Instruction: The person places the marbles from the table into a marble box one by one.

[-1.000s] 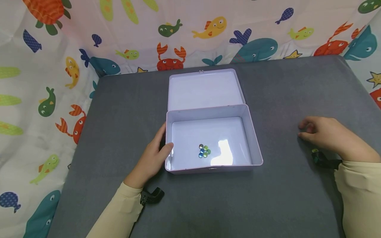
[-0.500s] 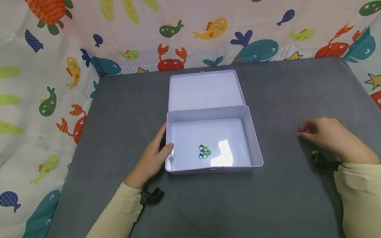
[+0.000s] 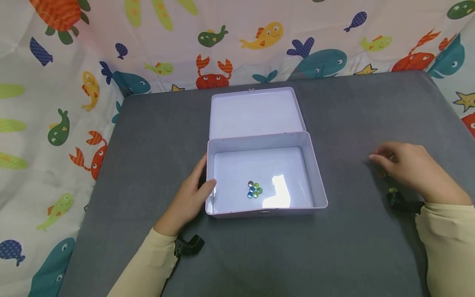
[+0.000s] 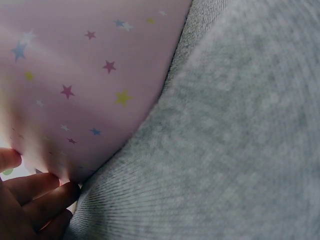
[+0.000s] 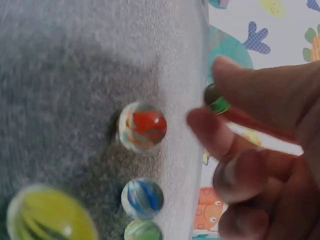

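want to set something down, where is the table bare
The gray tabletop is bare between the open box and right hand, in front of the box, and left of the left hand. It is crowded around the right hand, where loose marbles lie, and at the box's gripped left wall.

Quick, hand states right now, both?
Left hand: holding the box by its left wall, thumb over the rim.
Right hand: pinching a green marble between thumb and finger.
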Demonstrator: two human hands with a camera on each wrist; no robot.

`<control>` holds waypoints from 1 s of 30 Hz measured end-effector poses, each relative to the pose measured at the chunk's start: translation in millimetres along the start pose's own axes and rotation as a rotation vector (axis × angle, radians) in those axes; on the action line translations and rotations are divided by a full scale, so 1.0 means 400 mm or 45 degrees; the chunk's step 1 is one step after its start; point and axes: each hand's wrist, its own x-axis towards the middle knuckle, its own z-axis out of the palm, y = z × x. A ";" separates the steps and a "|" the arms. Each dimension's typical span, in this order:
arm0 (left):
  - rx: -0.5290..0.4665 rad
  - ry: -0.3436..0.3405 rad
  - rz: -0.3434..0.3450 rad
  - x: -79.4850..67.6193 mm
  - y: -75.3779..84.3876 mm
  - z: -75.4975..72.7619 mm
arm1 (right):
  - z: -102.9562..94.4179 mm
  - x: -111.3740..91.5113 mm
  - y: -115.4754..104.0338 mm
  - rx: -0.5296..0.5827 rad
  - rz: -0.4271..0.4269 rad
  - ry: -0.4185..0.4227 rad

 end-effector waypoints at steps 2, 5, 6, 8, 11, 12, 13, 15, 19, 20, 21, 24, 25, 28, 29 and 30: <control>-0.004 -0.001 0.010 0.001 0.001 -0.001 | 0.001 0.000 -0.005 0.032 -0.001 0.036; -0.013 -0.002 0.016 0.002 0.004 -0.002 | 0.001 0.000 -0.011 0.063 -0.003 0.077; -0.014 -0.001 0.017 0.002 0.005 -0.002 | 0.001 0.000 -0.013 0.067 -0.002 0.088; -0.014 0.000 0.019 0.003 0.005 -0.003 | 0.001 0.000 -0.016 0.073 0.002 0.097; -0.016 0.000 0.011 0.002 0.006 -0.003 | 0.001 0.001 -0.017 0.076 0.008 0.090; -0.015 -0.001 0.011 0.002 0.005 -0.004 | 0.000 0.001 -0.016 0.076 0.009 0.084; -0.013 -0.002 0.013 0.001 0.006 -0.004 | 0.000 0.002 -0.016 0.076 0.009 0.079; -0.014 0.000 0.013 0.001 0.006 -0.004 | 0.001 0.003 -0.015 0.072 0.002 0.085; -0.009 0.000 0.016 -0.003 0.004 -0.004 | 0.005 0.001 -0.015 0.091 -0.021 0.080; -0.008 0.001 0.016 -0.004 0.003 -0.004 | 0.006 -0.002 -0.015 0.100 -0.028 0.075; -0.007 0.000 0.016 -0.006 0.003 -0.004 | 0.007 -0.005 -0.014 0.110 -0.032 0.065; -0.009 -0.001 0.023 -0.008 0.001 -0.003 | 0.011 -0.010 -0.016 0.120 -0.040 0.059; -0.009 0.001 0.025 -0.007 0.002 -0.003 | 0.010 -0.012 -0.016 0.128 -0.042 0.062; -0.014 0.005 0.024 -0.004 0.003 -0.003 | 0.009 -0.011 -0.020 0.137 -0.033 0.066; -0.016 0.004 0.023 -0.003 0.004 -0.003 | 0.008 -0.011 -0.020 0.150 -0.029 0.061; -0.018 0.000 0.020 -0.002 0.005 -0.003 | 0.007 -0.010 -0.020 0.164 -0.026 0.049</control>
